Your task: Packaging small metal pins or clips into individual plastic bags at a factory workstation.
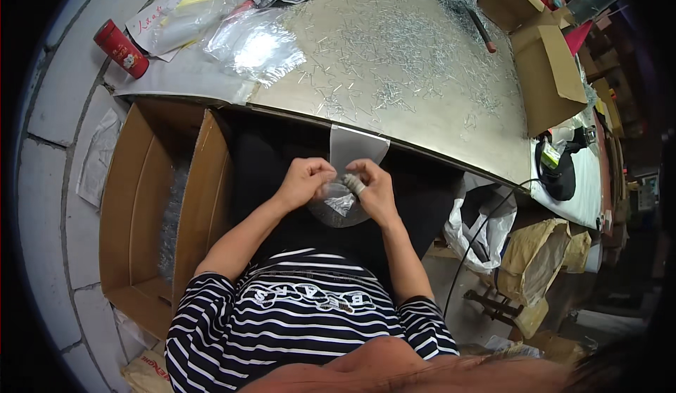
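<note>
A small clear plastic bag (343, 213) hangs low over my lap, in front of the table edge. Shiny silvery metal pieces show inside it. My left hand (308, 180) pinches at the bag's upper left side, fingers curled together. Opposite it, my right hand (374, 190) is closed at the bag's upper right, with pale wrapping around its fingers. The fingertips of both hands are close together, and the exact grip on the bag's mouth is partly hidden. Just behind the hands, a whitish translucent sheet (355, 144) hangs from the table edge.
Many small bent metal wires (401, 62) lie scattered on the metal tabletop (282, 97). Clear plastic bags (257, 45) and a red canister (121, 49) sit at far left. A cardboard box (204, 203) of filled bags stands left; an open carton (553, 76) stands at far right.
</note>
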### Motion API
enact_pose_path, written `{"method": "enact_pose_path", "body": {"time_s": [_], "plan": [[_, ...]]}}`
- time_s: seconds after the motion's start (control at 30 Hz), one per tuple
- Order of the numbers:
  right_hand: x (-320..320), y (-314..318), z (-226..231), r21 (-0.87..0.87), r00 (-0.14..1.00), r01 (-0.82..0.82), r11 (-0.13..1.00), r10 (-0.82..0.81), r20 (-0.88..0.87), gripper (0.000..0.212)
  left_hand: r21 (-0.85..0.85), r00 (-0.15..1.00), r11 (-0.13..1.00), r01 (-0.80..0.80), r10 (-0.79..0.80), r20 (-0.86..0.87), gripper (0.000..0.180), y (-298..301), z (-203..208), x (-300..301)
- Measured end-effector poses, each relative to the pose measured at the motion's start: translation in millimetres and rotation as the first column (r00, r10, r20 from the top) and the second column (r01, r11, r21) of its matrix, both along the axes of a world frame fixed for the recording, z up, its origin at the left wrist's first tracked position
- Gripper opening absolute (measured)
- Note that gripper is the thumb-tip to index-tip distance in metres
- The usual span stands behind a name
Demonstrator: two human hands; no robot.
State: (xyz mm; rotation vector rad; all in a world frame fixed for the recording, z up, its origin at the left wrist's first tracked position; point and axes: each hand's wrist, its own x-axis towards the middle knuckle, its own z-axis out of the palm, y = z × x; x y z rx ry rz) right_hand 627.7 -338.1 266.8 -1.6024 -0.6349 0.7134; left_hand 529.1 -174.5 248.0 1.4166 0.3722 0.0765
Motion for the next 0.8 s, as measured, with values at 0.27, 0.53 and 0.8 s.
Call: {"method": "enact_pose_path", "body": {"time_s": [0.27, 0.53, 0.8], "plan": [[-11.0, -46.3, -87.2, -0.303, 0.967, -0.256, 0.918, 0.242, -0.084, 0.008, 0.405, 0.925, 0.832, 0.379, -0.338, -0.172, 0.015, 4.2, -78.4, -18.1], [79.5, -32.8, 42.5, -0.099, 0.778, 0.357, 0.929, -0.237, 0.582, 0.019, 0.525, 0.926, 0.764, 0.376, -0.329, -0.185, 0.023, 16.0, -51.6, 11.5], [174.6, 59.8, 12.3, -0.177, 0.299, 0.379, 0.908, 0.061, 0.952, 0.039, 0.081, 0.99, 0.989, 0.126, -0.12, -0.079, 0.028, 7.0, -66.6, 13.6]]}}
